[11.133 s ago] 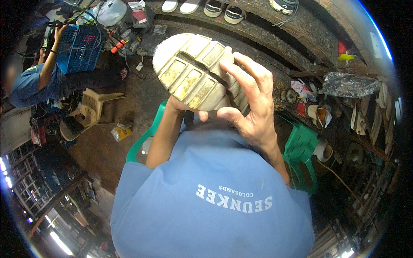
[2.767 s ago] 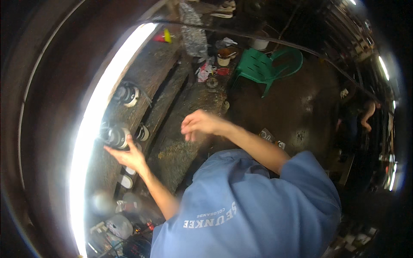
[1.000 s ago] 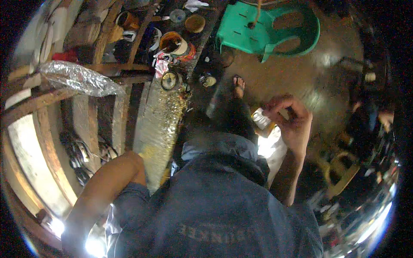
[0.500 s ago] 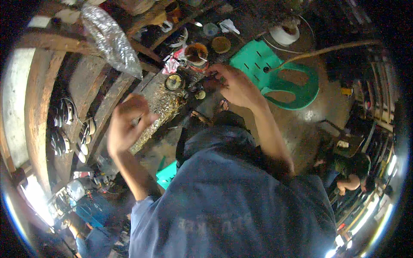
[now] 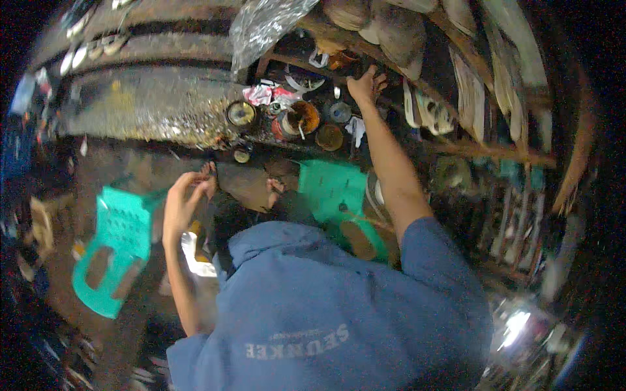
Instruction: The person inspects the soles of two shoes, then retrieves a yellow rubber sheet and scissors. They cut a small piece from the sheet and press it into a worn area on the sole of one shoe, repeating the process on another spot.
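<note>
My right hand stretches up to the cluttered wooden shelf — grip wide, fingers spread, near the small round blue-lidded tin. My left hand hangs loose and empty — beside the teal plastic stool.

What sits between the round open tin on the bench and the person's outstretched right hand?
In the head view, an open pot with a stick in it sits between the tin and right hand.
</note>
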`<action>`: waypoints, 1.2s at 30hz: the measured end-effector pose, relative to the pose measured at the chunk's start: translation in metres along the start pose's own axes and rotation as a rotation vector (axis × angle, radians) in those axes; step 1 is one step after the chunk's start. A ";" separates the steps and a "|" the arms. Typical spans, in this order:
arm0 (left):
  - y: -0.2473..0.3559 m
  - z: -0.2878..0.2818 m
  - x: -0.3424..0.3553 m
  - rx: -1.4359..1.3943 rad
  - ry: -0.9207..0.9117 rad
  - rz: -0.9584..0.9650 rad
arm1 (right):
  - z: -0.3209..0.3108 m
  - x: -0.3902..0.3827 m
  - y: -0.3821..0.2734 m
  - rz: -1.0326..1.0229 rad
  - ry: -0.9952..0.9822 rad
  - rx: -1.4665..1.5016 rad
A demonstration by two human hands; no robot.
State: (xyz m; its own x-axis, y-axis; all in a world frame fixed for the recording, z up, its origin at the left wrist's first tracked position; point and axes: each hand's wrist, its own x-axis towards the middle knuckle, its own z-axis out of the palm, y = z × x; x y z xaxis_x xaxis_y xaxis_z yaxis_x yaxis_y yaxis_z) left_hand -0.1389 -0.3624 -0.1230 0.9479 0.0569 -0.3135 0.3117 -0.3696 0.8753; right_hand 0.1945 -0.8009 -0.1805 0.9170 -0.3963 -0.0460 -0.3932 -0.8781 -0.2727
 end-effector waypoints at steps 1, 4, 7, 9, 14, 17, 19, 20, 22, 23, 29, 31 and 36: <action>-0.017 0.016 -0.018 -0.130 0.091 -0.046 | 0.008 0.007 0.005 -0.032 0.054 0.009; -0.072 0.067 -0.071 -0.389 0.245 -0.267 | 0.029 0.015 0.021 -0.128 0.322 -0.102; -0.122 0.113 -0.127 -0.646 0.296 -0.544 | 0.027 0.041 0.045 -0.166 0.318 0.046; -0.153 0.135 -0.155 -0.563 0.317 -0.661 | 0.025 0.063 0.056 -0.185 0.374 -0.169; -0.200 0.174 -0.215 -0.718 0.463 -0.744 | -0.003 0.083 0.085 0.039 0.335 -0.337; -0.213 0.187 -0.225 -0.669 0.439 -0.803 | -0.019 0.056 0.092 -0.185 0.172 -0.378; -0.213 0.193 -0.231 -0.715 0.415 -0.742 | -0.022 0.046 0.084 -0.283 0.288 -0.434; -0.213 0.193 -0.235 -0.729 0.393 -0.794 | -0.021 0.046 0.077 -0.341 0.362 -0.464; -0.212 0.190 -0.248 -0.635 0.431 -0.817 | -0.017 0.061 0.059 -0.471 0.223 -0.264; -0.211 0.192 -0.256 -0.589 0.444 -0.820 | -0.015 0.073 0.050 -0.478 0.107 -0.165; -0.222 0.216 -0.329 -0.713 0.628 -0.854 | 0.019 0.155 0.005 -0.524 -0.003 -0.409; -0.225 0.231 -0.354 -0.690 0.679 -0.909 | 0.027 0.176 -0.005 -0.519 -0.036 -0.462; -0.223 0.270 -0.406 -0.555 0.698 -1.004 | 0.040 0.204 -0.012 -0.518 -0.071 -0.539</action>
State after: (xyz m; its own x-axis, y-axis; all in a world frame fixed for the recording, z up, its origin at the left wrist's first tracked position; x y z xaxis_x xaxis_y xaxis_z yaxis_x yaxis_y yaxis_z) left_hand -0.6106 -0.5539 -0.2905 0.0782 0.5991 -0.7969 0.7150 0.5233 0.4636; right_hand 0.3888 -0.8608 -0.2248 0.9887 0.1055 -0.1066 0.1279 -0.9643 0.2318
